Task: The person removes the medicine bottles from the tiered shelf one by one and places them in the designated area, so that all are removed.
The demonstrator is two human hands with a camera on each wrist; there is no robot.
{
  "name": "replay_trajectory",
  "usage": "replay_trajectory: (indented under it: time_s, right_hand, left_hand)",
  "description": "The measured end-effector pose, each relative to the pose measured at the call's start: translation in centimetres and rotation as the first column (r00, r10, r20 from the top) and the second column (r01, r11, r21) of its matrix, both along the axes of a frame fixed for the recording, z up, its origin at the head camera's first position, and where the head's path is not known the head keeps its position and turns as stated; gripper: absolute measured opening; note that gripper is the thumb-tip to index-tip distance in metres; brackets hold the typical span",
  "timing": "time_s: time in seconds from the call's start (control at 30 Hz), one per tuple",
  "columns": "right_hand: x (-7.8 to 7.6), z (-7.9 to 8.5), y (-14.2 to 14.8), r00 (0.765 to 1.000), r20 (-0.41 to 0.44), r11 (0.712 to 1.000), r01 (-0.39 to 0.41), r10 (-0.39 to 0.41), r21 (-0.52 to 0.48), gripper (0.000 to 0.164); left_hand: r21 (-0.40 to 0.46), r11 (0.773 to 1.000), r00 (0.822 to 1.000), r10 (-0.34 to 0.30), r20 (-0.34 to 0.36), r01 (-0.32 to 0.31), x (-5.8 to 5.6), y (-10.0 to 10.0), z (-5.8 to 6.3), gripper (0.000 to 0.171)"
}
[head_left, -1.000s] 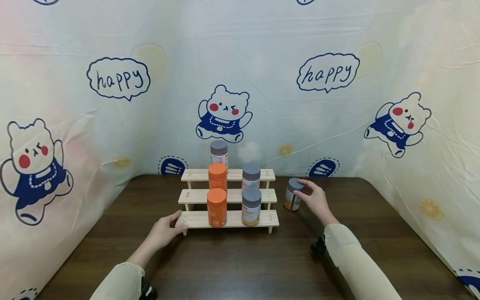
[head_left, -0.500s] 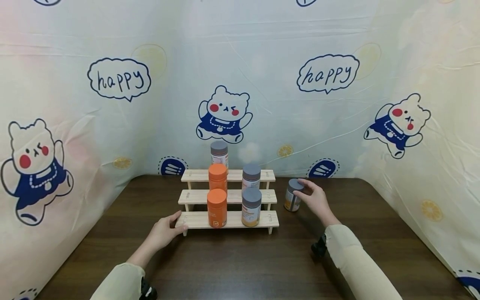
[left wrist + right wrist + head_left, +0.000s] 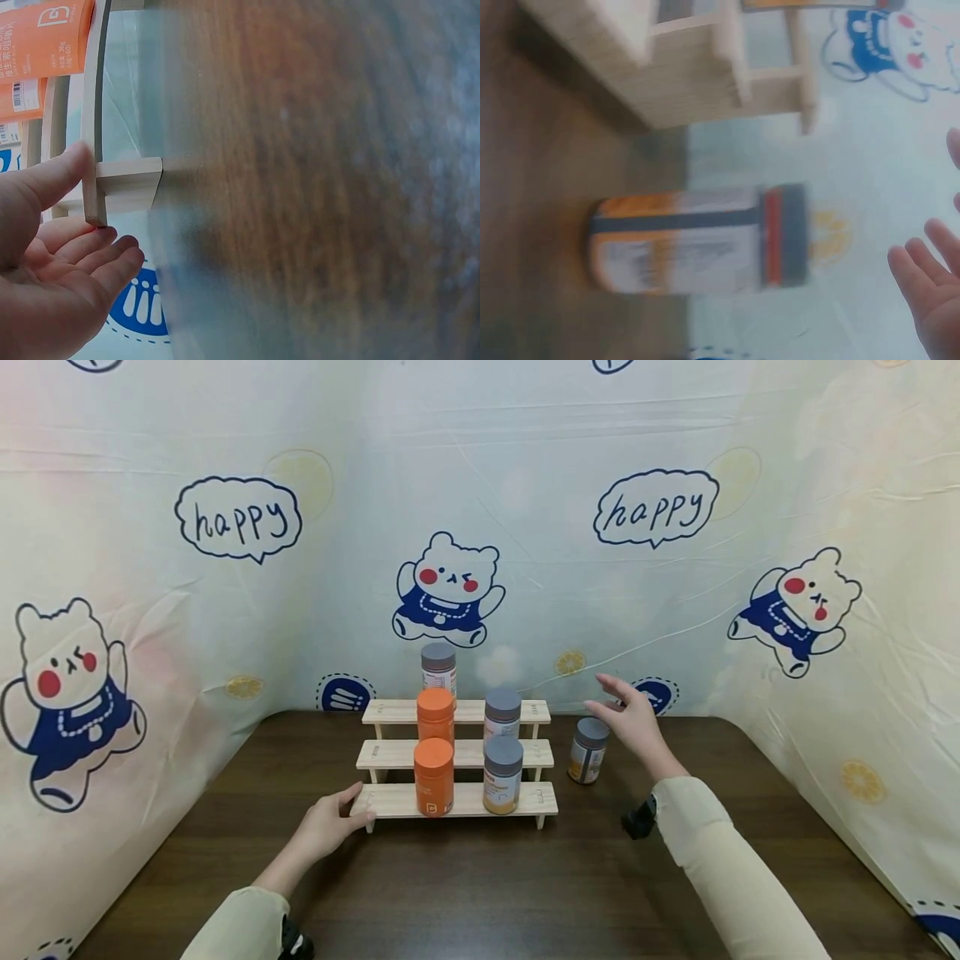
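My left hand (image 3: 326, 825) grips the left end of the lowest plank of a three-step wooden display stand (image 3: 465, 795). In the left wrist view my thumb (image 3: 64, 174) presses one face of the plank, with fingers on the other side. A grey-lidded supplement jar (image 3: 586, 762) stands upright on the table, right of the stand. Just above and to the right of that jar is my right hand (image 3: 637, 731), fingers spread and holding nothing. The right wrist view shows the jar's orange and white label (image 3: 682, 240), with the hand apart from its lid.
On the bottom step stand an orange jar (image 3: 434, 781) and a grey-lidded jar (image 3: 502, 777). Behind them, the middle step bears another orange jar (image 3: 436, 712) and a grey-lidded one (image 3: 502, 710). One grey-lidded jar (image 3: 438, 667) tops the stand. A printed cloth (image 3: 525, 485) hangs behind the table (image 3: 480, 893).
My right hand has let go of the grey-lidded jar beside the stand and lifted up and slightly right. That jar stays in place. The left hand has not moved.
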State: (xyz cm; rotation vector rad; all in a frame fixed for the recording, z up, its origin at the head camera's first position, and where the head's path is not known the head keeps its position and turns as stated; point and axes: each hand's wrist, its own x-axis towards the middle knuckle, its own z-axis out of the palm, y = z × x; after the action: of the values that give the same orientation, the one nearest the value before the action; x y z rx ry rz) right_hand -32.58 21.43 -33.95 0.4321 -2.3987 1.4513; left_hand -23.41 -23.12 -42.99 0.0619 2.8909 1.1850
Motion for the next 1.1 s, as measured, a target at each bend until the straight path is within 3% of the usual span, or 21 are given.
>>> replay_trajectory:
  time_s: [0.33,0.63,0.83,1.1]
  right_hand:
    - [-0.6,5.3,-2.7,0.993,-0.102,0.998,-0.055,0.054,-0.011,0.058]
    - [-1.3,8.6,-6.4,0.981,-0.144,0.992,-0.125,0.126,0.013,0.058]
    - [-1.7,9.8,-9.2,0.983,-0.109,0.989,-0.144,0.145,0.012,0.057]
    - [-2.5,10.1,-12.3,0.987,-0.045,0.988,-0.149,0.151,0.039,0.058]
  left_hand:
    - [-0.012,1.000,1.000,-0.006,-0.005,0.006,0.1,0.1,0.3,0.072]
    - [0.001,1.000,1.000,0.004,0.014,-0.004,0.2,0.2,0.3,0.071]
    - [-0.007,1.000,1.000,0.004,0.011,-0.004,0.2,0.2,0.4,0.071]
    - [-0.016,1.000,1.000,0.000,-0.009,0.000,0.2,0.1,0.4,0.072]
